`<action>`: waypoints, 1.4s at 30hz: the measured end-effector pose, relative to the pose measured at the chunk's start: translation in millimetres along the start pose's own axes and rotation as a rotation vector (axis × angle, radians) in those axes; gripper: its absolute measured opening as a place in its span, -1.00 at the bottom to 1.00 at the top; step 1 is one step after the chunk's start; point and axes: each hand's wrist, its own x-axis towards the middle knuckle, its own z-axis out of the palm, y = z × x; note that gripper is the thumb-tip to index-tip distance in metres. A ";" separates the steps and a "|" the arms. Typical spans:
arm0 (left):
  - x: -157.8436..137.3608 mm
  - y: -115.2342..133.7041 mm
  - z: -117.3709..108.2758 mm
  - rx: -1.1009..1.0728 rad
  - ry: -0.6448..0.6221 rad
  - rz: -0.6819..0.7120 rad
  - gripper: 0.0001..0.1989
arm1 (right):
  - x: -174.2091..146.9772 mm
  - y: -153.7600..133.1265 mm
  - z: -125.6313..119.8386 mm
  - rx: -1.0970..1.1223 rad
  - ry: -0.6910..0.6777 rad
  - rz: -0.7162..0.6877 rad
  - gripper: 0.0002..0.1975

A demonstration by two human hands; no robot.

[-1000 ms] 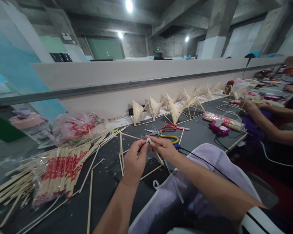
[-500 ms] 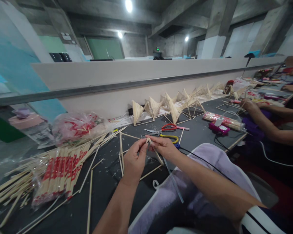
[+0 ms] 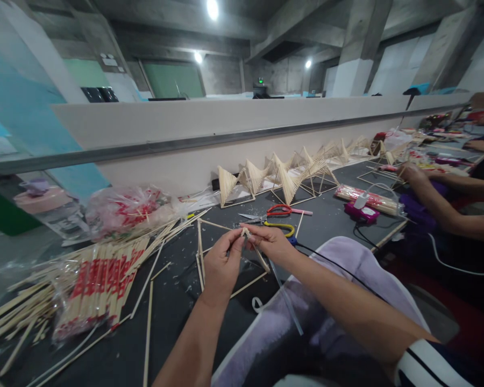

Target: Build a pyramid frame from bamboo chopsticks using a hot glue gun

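Observation:
Thumb and fingers of my left hand pinch the pale tip where thin wooden sticks meet. My right hand is closed on the same joint from the other side, fingertips nearly touching the left ones. Below them spreads a stick frame, partly hidden by my hands. Just beyond lie scissors with red and yellow handle loops. By my right wrist a blue tool end with a black cable shows, mostly covered. A translucent strip hangs under my right forearm.
Bundled wrapped chopsticks and loose sticks cover the left side. Finished twisted stick models line the partition. To the right are a purple device, a chopstick pack and another person's arm.
My hands hold the same pinch with almost no movement. At the right, the other person's arm and hand have shifted slightly.

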 end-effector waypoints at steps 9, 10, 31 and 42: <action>-0.2 0.6 -0.2 -0.003 0.003 -0.006 -0.74 | 0.3 -2.7 0.9 0.017 0.011 -0.003 -0.58; -0.2 0.6 -0.2 -0.001 0.002 -0.006 -0.74 | 0.4 -2.8 1.0 0.021 0.009 -0.001 -0.57; 2.3 7.2 -2.4 -0.030 0.015 -0.037 -0.71 | 4.4 2.4 4.9 0.063 0.035 -0.017 -0.54; 3.0 1.6 -2.3 -0.060 0.000 -0.080 -0.65 | 3.9 -3.9 6.4 0.067 0.044 -0.001 -0.55</action>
